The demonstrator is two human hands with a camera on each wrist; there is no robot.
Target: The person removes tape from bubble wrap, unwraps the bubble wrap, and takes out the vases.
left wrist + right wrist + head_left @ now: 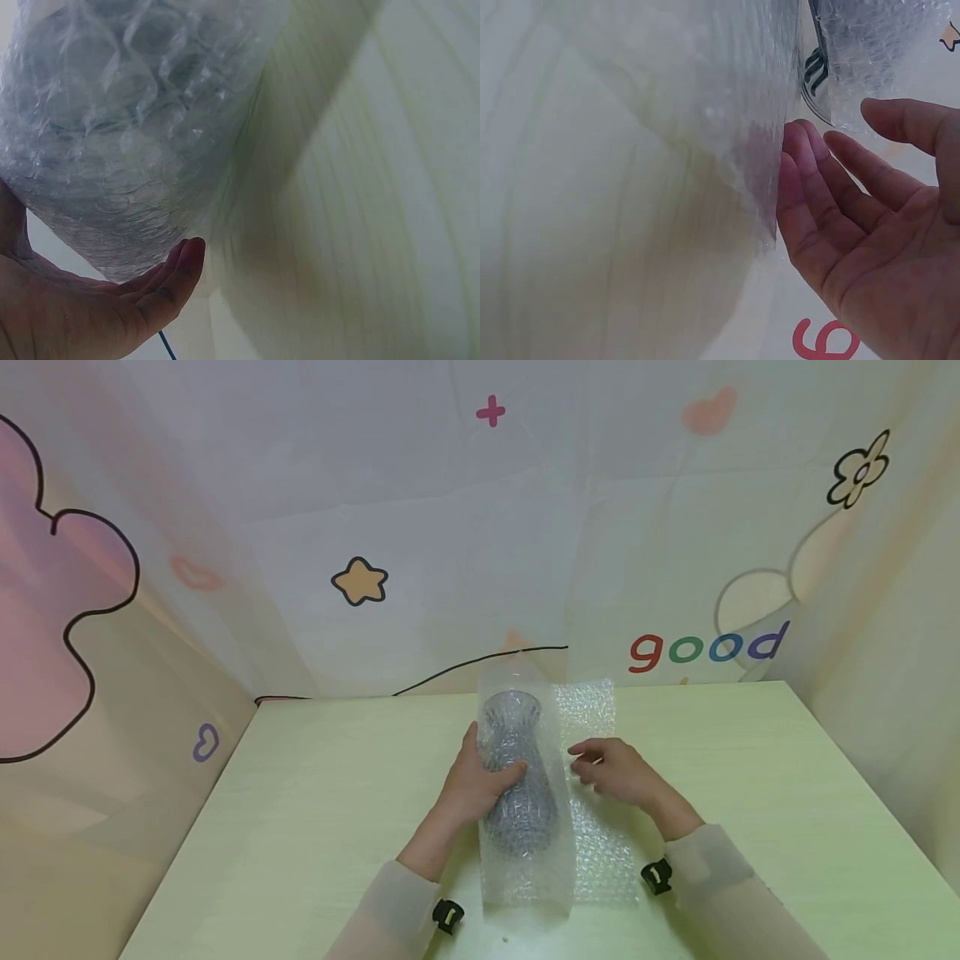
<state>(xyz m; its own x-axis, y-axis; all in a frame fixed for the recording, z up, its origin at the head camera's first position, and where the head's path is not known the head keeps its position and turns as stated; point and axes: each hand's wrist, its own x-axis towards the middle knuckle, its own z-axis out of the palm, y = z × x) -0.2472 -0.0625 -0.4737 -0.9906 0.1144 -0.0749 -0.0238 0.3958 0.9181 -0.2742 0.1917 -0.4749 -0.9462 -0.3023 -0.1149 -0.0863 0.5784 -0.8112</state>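
Note:
A grey, narrow-necked vase point(525, 806) with a flared rim stands out through the bubble wrap point(603, 860) around it. My left hand point(472, 785) grips the wrapped vase from its left side, thumb across the front. In the left wrist view, the fingers of my left hand point(112, 315) curve round the wrapped body point(127, 112). To the right, my right hand point(618, 772) is over the loose flap of wrap, fingers loosely bent and thumb apart. The right wrist view shows the fingertips of my right hand point(855, 217) at the edge of the hanging sheet point(757, 165).
Pale, wood-grained table point(337, 810) lies under the wrap. A printed cloth backdrop point(420, 510) rises along its back edge and both sides. Black clips point(447, 916) sit at the sleeve cuffs.

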